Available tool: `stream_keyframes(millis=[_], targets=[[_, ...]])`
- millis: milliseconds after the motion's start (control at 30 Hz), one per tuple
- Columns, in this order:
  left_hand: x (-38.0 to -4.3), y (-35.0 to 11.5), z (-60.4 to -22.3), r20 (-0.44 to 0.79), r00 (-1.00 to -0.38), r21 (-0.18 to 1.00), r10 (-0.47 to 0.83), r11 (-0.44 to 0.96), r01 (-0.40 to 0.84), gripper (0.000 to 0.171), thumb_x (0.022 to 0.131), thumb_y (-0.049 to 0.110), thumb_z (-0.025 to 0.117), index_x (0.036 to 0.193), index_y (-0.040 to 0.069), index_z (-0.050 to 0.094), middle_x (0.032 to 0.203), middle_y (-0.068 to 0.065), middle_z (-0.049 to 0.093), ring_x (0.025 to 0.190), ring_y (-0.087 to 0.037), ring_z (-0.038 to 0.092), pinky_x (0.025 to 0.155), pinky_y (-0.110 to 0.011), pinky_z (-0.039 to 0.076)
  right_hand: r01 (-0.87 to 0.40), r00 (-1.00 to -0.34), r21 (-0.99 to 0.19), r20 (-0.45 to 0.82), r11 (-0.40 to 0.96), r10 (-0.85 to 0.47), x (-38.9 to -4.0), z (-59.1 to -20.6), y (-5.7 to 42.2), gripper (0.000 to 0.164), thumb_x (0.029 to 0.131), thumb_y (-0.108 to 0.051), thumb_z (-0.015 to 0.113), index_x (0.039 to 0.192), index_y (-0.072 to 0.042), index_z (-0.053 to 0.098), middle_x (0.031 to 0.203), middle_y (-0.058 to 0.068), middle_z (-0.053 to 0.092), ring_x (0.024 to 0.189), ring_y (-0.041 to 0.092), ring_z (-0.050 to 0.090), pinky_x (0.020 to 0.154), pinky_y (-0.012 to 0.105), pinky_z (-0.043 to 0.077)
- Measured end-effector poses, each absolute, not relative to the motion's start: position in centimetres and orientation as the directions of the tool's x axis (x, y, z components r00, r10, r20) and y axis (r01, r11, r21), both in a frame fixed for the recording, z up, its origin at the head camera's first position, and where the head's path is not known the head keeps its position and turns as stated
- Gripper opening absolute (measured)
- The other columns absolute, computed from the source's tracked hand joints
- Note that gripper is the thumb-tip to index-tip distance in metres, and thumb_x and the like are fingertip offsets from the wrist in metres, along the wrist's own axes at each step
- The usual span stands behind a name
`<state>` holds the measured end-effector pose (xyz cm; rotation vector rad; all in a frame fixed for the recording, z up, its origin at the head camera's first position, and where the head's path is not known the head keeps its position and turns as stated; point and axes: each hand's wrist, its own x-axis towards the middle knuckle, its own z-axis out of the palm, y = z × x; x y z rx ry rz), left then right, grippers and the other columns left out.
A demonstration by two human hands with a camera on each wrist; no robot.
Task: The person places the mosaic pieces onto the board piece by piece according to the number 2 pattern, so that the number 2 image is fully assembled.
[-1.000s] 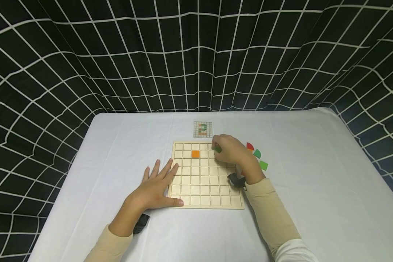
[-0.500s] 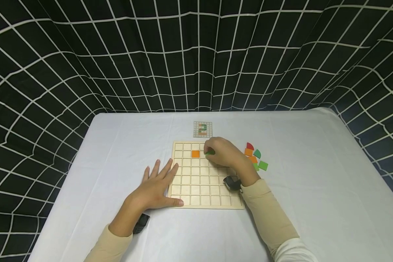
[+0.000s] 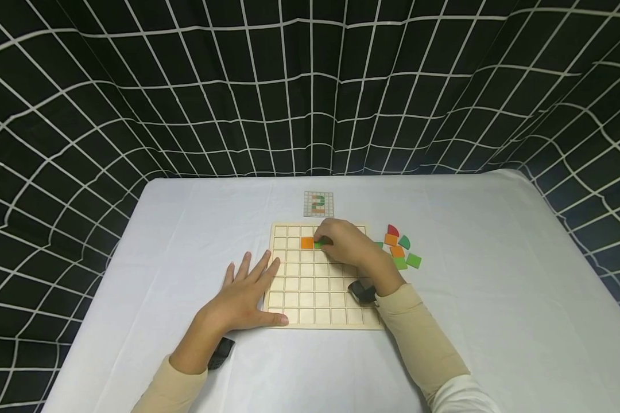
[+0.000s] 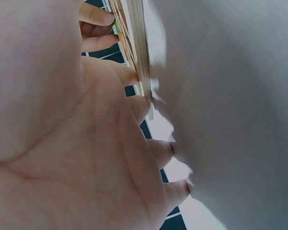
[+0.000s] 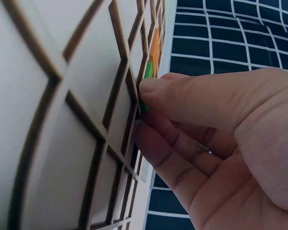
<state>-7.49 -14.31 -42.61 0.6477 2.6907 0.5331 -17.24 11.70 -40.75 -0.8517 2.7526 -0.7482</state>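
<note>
1. Hands over a wooden grid board [image 3: 320,298] on a white table [image 3: 496,321].
2. Right hand [image 3: 348,244] pinches a green tile [image 3: 318,244] by its edges w/ fingertips, at the cell just right of the orange tile [image 3: 306,242], 2nd row.
3. Left hand [image 3: 245,292] lies flat, fingers spread, on the board's left edge.
4. Tile looks thin, light, stiff, prob. smooth; best gripped at edges.
5. Spare tiles [image 3: 399,251] sit right of the board.

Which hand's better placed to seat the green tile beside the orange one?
Right. The right hand already pinches the green tile at the cell next to the orange tile. The left hand lies flat on the wooden grid board, steadying its left edge.
</note>
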Motion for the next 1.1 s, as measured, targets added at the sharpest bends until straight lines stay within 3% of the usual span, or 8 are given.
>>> stream_keyframes(millis=[200,367,533,733,933,1100], targets=[[-7.4,-14.3,-42.6,-0.214,-0.846,0.427,0.489,0.826,0.369,0.117,0.075,0.069,0.074,0.161,0.011,0.019,0.167,-0.011,0.004,0.148,-0.048,-0.006,0.11,-0.072,-0.002,-0.481,-0.826,-0.506,-0.012,0.716,-0.564,-17.1,-40.9,11.5,0.023,0.086,0.007,0.072,0.106,-0.004,0.076,0.105,0.005,0.07,0.098,0.019,0.063,0.091,0.035,0.052],[-7.3,-14.3,-42.8,-0.214,-0.846,0.425,0.489,0.826,0.369,0.118,0.075,0.071,0.073,0.162,0.012,0.019,0.167,-0.011,0.003,0.148,-0.048,-0.007,0.11,-0.072,-0.002,-0.42,-0.832,-0.563,-0.075,0.712,-0.55,-17.5,-39.9,13.3,0.024,0.089,0.002,0.069,0.111,-0.003,0.074,0.11,0.007,0.071,0.104,0.023,0.063,0.096,0.041,0.049],[-7.4,-14.5,-42.6,-0.205,-0.844,0.425,0.495,0.822,0.379,0.117,0.076,0.07,0.073,0.162,0.011,0.018,0.167,-0.012,0.002,0.147,-0.049,-0.008,0.109,-0.073,-0.003,-0.204,-0.895,-0.571,-0.22,0.795,-0.388,-17.8,-37.6,18.9,0.015,0.091,-0.008,0.066,0.104,-0.004,0.072,0.098,0.008,0.071,0.093,0.027,0.064,0.088,0.048,0.05],[-7.5,-14.6,-42.7,-0.2,-0.841,0.421,0.503,0.819,0.39,0.118,0.076,0.07,0.072,0.162,0.011,0.017,0.167,-0.012,0.003,0.147,-0.049,-0.007,0.11,-0.073,-0.002,0.027,-0.891,-0.474,-0.411,0.88,-0.194,-17.5,-37.2,23.3,0.005,0.085,-0.008,0.07,0.089,-0.005,0.069,0.084,0.007,0.064,0.08,0.026,0.056,0.069,0.04,0.045],[-7.5,-14.6,-42.8,-0.202,-0.844,0.426,0.497,0.82,0.382,0.119,0.075,0.071,0.073,0.162,0.012,0.017,0.167,-0.012,0.002,0.147,-0.049,-0.008,0.11,-0.073,-0.003,0.062,-0.863,-0.499,-0.462,0.865,-0.205,-17.8,-38.2,22.8,0.014,0.082,-0.011,0.075,0.09,-0.006,0.066,0.086,0.008,0.064,0.078,0.025,0.057,0.069,0.039,0.045],[-7.5,-14.6,-42.8,-0.201,-0.841,0.427,0.502,0.818,0.386,0.118,0.076,0.07,0.072,0.162,0.011,0.017,0.167,-0.012,0.002,0.147,-0.05,-0.008,0.11,-0.073,-0.003,0.047,-0.867,-0.504,-0.449,0.863,-0.215,-18.0,-38.8,21.6,0.019,0.08,-0.013,0.079,0.094,-0.007,0.067,0.098,0.012,0.065,0.082,0.027,0.057,0.071,0.041,0.047]])
